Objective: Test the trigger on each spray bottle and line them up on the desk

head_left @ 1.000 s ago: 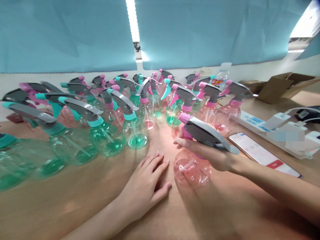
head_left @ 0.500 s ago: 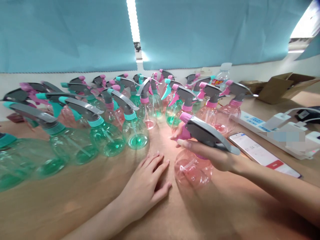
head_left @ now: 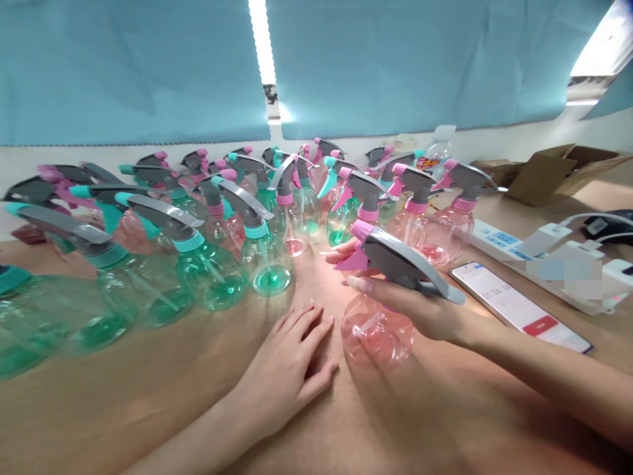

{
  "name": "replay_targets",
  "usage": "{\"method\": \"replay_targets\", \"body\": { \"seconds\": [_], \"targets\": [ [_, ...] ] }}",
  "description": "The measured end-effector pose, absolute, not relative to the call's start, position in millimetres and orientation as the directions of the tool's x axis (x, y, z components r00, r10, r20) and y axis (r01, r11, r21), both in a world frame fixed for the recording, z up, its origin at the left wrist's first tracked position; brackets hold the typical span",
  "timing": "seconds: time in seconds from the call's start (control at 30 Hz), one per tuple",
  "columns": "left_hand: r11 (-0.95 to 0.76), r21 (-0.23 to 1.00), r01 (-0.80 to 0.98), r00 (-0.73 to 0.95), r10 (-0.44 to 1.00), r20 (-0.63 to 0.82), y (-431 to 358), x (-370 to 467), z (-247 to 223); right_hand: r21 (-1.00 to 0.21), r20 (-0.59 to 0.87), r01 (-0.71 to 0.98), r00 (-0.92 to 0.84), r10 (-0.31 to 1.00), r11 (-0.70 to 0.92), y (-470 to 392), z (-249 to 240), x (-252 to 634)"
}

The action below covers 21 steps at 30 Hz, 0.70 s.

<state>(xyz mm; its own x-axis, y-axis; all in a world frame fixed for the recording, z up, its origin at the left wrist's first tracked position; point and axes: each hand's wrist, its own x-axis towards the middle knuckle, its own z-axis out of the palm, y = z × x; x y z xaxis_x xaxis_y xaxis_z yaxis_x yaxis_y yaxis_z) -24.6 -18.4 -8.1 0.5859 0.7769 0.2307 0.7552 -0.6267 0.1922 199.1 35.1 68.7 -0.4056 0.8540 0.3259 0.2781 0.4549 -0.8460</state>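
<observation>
A clear pink spray bottle [head_left: 378, 333] with a grey and pink trigger head stands in front of me. My right hand [head_left: 420, 307] is wrapped around its neck just under the head, with the thumb along the near side. The fingers of that hand reach forward beneath the pink trigger [head_left: 352, 259], partly hidden by the head. To the left of this bottle, my left hand [head_left: 291, 359] lies flat on the table with its fingers spread, holding nothing. Beyond its fingertips is a green spray bottle [head_left: 267, 264] with a teal collar.
Several green and pink spray bottles crowd the table's left and back. At right lie a phone [head_left: 519, 307] showing a timer and a white power strip [head_left: 499, 239] with plugs. An open cardboard box [head_left: 548, 178] and a clear plastic bottle [head_left: 442, 145] stand behind.
The fingers of my right hand have straightened out from around the trigger, and the pink bottle has shifted slightly left. My left hand rests in the same place.
</observation>
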Motion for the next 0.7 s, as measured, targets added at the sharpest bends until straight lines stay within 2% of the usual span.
{"method": "replay_targets", "body": {
  "seconds": [0.47,0.7],
  "targets": [
    [-0.615,0.207,0.760,0.586,0.788,0.191,-18.1,-23.0,-1.7,-0.847,0.338,0.255,-0.418,0.843,0.466,35.5,70.1,197.3],
    [-0.629,0.207,0.749,0.582,0.774,0.249,-17.2,-25.0,-9.5,-0.855,0.304,0.282,-0.410,0.860,0.436,35.1,68.2,199.5]
  ]
}}
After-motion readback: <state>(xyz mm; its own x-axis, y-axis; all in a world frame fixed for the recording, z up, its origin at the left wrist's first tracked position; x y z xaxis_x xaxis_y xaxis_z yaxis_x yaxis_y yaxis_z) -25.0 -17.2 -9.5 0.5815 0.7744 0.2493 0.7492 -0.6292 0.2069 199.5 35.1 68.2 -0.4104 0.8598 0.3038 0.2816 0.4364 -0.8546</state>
